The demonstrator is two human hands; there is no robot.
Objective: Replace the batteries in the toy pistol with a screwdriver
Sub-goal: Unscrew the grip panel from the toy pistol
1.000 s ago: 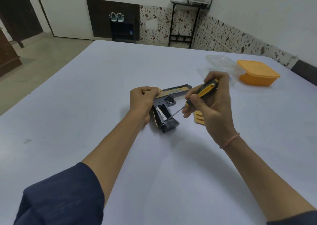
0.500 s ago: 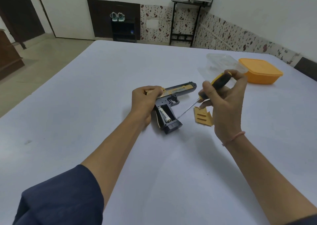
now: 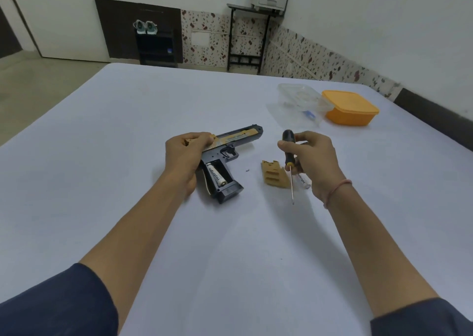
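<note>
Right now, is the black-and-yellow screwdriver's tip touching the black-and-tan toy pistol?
Apart. Head view: screwdriver tip hangs right of the pistol, bare tablecloth between.

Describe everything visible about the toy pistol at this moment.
The toy pistol lies on its side on the white table, barrel pointing right and away. It looks like dark blue plastic with a tan slide. The grip's cover is off, so the battery bay is open: one white battery sits in the left slot, and the slot beside it is empty. The left hand presses down on the rear end. The tan grip cover lies apart, to its right.
</note>
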